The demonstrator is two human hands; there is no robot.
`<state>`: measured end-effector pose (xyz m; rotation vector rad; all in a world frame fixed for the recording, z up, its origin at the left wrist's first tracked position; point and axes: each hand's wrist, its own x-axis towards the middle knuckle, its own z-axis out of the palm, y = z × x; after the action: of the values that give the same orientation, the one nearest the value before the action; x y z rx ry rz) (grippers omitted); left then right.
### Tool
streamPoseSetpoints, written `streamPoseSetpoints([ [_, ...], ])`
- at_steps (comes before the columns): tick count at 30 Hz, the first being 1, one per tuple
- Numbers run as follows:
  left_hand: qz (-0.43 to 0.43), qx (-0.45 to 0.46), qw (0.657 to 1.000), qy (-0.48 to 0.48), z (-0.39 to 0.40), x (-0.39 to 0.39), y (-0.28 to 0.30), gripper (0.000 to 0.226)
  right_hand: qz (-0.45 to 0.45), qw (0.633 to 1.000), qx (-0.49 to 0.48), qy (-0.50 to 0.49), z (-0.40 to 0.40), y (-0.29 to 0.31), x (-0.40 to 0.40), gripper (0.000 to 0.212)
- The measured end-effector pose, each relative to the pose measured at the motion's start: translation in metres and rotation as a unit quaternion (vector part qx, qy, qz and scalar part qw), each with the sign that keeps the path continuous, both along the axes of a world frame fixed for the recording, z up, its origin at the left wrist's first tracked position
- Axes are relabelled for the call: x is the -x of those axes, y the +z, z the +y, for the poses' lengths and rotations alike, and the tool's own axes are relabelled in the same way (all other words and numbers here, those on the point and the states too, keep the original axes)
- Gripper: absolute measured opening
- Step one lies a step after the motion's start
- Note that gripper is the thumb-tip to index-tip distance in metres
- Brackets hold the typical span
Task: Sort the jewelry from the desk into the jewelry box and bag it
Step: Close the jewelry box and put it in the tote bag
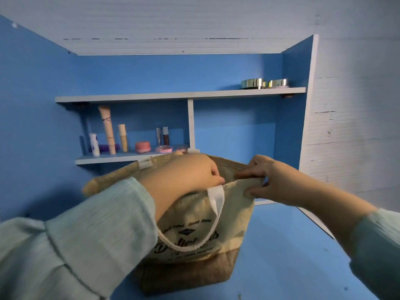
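Observation:
A beige cloth tote bag [194, 239] with dark lettering and a brown base stands on the blue desk [292, 256]. My left hand [179, 176] reaches over the bag's mouth, its fingers curled down into the opening; what they hold, if anything, is hidden. My right hand [268, 176] pinches the near rim of the bag at its right side. A white handle [214, 204] hangs down the bag's front. No jewelry box and no jewelry show in the head view.
Behind the bag is a blue shelf unit [179, 95]. Its lower shelf holds cosmetic tubes [107, 128] and pink jars [142, 147]. Two shiny round tins [265, 83] sit on the upper shelf. A white panelled wall [357, 126] rises at the right.

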<state>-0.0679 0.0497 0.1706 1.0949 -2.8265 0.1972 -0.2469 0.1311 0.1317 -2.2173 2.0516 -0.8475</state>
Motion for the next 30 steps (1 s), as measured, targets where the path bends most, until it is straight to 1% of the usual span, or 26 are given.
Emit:
streamPoseSetpoints([
  [2,0.03,-0.064,0.997,-0.026,0.005,0.014,-0.009,0.024,-0.007,1.0,0.017,0.004,0.004,-0.008,0.0,0.041],
  [5,0.047,-0.139,0.989,-0.035,0.007,0.026,-0.021,0.023,-0.032,0.999,0.032,0.006,0.01,-0.02,0.002,0.046],
  [10,0.0,-0.193,0.981,-0.009,0.006,0.035,-0.04,0.034,-0.037,0.999,0.036,0.015,0.014,-0.029,0.002,0.054],
  [12,0.017,-0.238,0.971,-0.017,0.004,0.034,-0.047,0.03,-0.036,0.999,0.028,0.018,0.017,-0.031,0.003,0.056],
  [13,0.051,-0.279,0.959,-0.02,0.003,0.033,-0.051,0.026,-0.035,0.999,0.026,0.019,0.018,-0.032,0.003,0.056],
  [14,0.098,-0.334,0.937,-0.019,0.003,0.033,-0.056,0.02,-0.033,0.999,0.025,0.021,0.019,-0.033,0.003,0.055],
  [15,0.151,-0.393,0.907,-0.012,0.004,0.032,-0.061,0.013,-0.034,0.999,0.025,0.024,0.02,-0.034,0.002,0.054],
  [16,0.197,-0.439,0.877,-0.004,0.004,0.032,-0.065,0.016,-0.034,0.999,0.026,0.028,0.021,-0.034,0.002,0.052],
  [17,0.229,-0.475,0.85,0.009,0.004,0.032,-0.07,0.024,-0.033,0.999,0.027,0.032,0.022,-0.035,0.002,0.049],
  [18,0.25,-0.501,0.828,0.021,0.004,0.033,-0.073,0.028,-0.028,0.999,0.027,0.034,0.023,-0.035,0.001,0.046],
  [20,0.276,-0.543,0.793,0.031,0.005,0.035,-0.076,0.029,-0.012,0.999,0.026,0.033,0.025,-0.036,0.001,0.037],
  [22,0.287,-0.566,0.772,0.036,0.008,0.037,-0.077,0.026,0.004,0.999,0.021,0.027,0.026,-0.036,0.001,0.031],
  [25,0.297,-0.555,0.776,0.039,0.012,0.036,-0.077,0.022,0.022,0.999,0.018,0.015,0.026,-0.036,0.0,0.026],
  [26,0.302,-0.541,0.784,0.04,0.012,0.036,-0.076,0.023,0.026,0.999,0.017,0.009,0.026,-0.036,0.0,0.025],
  [27,0.295,-0.51,0.807,0.038,0.013,0.036,-0.074,0.023,0.03,0.999,0.013,0.003,0.025,-0.035,-0.001,0.024],
  [29,0.232,-0.387,0.891,0.039,0.013,0.037,-0.067,0.021,0.046,0.999,-0.001,-0.012,0.025,-0.032,-0.002,0.023],
  [30,0.195,-0.32,0.926,0.039,0.015,0.037,-0.064,0.019,0.054,0.998,-0.008,-0.021,0.025,-0.031,-0.003,0.023],
])
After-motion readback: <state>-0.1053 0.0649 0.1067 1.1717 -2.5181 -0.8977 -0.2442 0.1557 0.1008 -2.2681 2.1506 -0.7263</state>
